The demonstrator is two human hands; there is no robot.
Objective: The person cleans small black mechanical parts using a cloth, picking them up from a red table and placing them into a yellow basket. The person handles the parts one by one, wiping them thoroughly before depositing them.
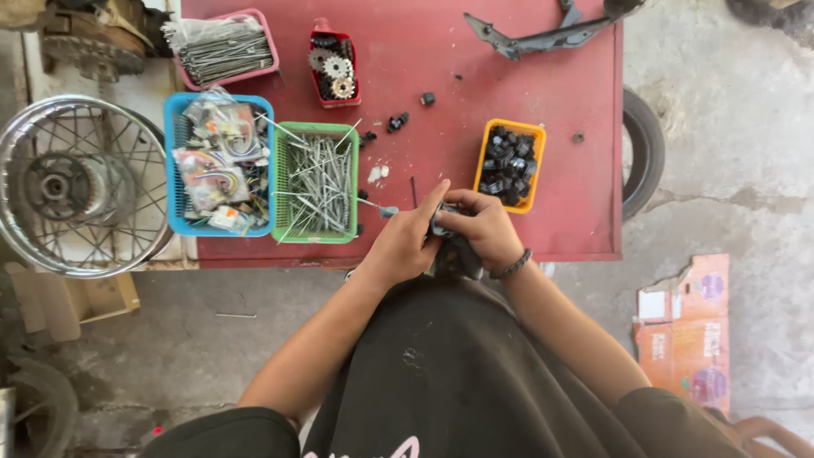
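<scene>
While both hands meet at the red table's (560, 229) near edge, the left hand (405, 242) and right hand (485, 227) close their fingers on a small black part (448, 248), seemingly rigid and light, best pinched by its sides, just short of the orange tray (486, 161).
</scene>
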